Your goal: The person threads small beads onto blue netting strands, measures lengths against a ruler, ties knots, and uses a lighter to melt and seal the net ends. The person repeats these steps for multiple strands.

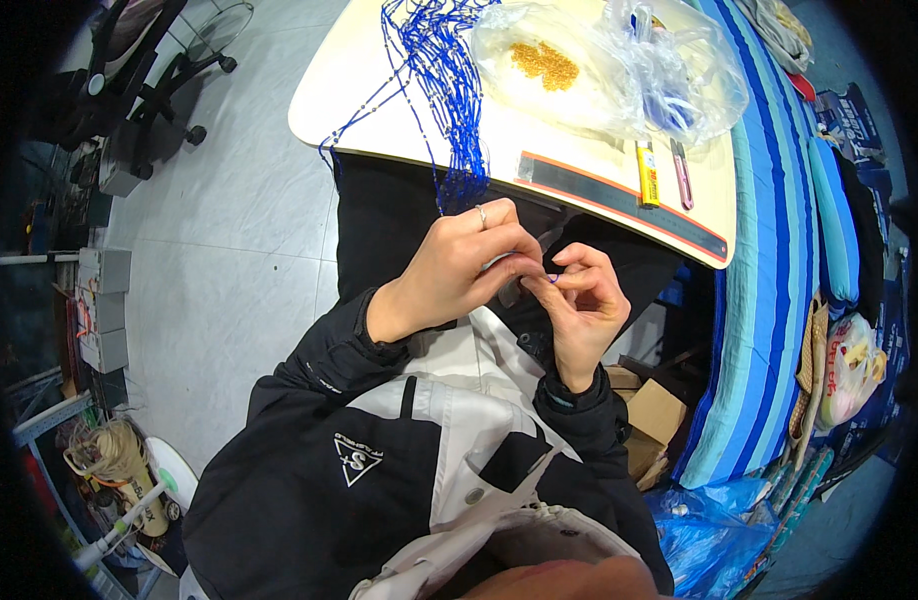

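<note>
My left hand (469,255), with a ring on one finger, is closed in a pinch in front of my chest. Just right of it, my right hand (586,310) pinches with thumb and forefinger. A tiny bit of dark blue cord (553,279) shows at the right fingertips, where the two hands almost meet. What the left fingers hold is hidden behind them. A bundle of blue beaded strings (449,100) lies on the white table (344,85) and hangs over its near edge, down behind my left hand.
A clear plastic bag (494,60) holds small golden beads (545,66); another clear bag (684,75) lies beside it. Along the near edge are a dark ruler (589,187), a yellow tube (647,175) and a pink pen-like tool (682,175). A blue striped cloth (764,250) is at the right.
</note>
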Tool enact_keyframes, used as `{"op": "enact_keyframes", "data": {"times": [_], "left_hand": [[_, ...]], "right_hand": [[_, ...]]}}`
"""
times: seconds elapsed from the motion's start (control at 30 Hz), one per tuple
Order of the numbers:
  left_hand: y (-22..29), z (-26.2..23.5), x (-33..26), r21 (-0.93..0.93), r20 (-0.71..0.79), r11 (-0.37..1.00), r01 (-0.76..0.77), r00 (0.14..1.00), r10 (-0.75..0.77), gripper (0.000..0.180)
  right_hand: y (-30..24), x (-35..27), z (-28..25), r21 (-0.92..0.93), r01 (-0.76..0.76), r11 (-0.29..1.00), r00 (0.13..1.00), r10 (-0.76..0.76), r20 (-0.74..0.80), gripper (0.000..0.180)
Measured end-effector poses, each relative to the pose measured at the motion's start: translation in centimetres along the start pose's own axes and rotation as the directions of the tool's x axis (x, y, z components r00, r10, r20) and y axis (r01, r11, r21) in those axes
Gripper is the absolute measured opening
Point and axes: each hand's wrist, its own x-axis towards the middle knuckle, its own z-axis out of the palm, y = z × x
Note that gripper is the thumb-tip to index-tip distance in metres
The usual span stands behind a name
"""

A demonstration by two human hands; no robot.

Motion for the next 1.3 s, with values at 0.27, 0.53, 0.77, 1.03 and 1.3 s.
{"op": "enact_keyframes", "data": {"times": [0.27,0.53,0.77,1.03,1.3], "left_hand": [[0.0,0.1,0.0,-0.013,0.011,1.0,-0.002,1.0,0.002,0.007],[0.1,-0.1,0.0,-0.002,-0.03,1.0,0.023,0.999,-0.023,0.007],[0.1,0.0,-0.1,-0.015,-0.036,0.999,0.028,0.999,-0.029,0.008],[0.1,0.0,0.0,-0.005,-0.017,1.0,0.006,1.0,-0.006,0.007],[0.6,-0.3,0.0,0.042,-0.029,0.999,0.031,0.999,-0.03,0.01]], "right_hand": [[0.4,-0.1,0.2,0.157,-0.011,0.988,1.0,0.01,0.007,0.023],[-0.4,0.0,0.0,0.118,-0.115,0.986,0.992,0.108,0.067,0.015],[-0.9,-0.1,-0.6,0.089,-0.195,0.977,0.976,0.184,0.115,0.014],[-0.5,-0.1,-0.3,0.263,-0.236,0.936,0.972,0.231,0.053,0.022],[-0.6,0.1,-0.1,0.327,-0.174,0.929,0.984,0.176,0.025,0.028]]}}
